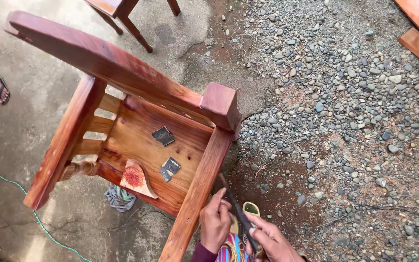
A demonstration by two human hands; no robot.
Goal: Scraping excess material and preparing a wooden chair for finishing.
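Fingers of our left hand (pixel 215 221) pinched the thin dark tool (pixel 236 208) beside the chair arm (pixel 197 194); our right hand (pixel 272 242) gripped its handle.

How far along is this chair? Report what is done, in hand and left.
Done: the wooden chair looks fully assembled, reddish and glossy. In hand: the left hand and right hand hold a thin dark tool beside its armrest. Left: sandpaper scraps and a wood offcut lie on the seat.
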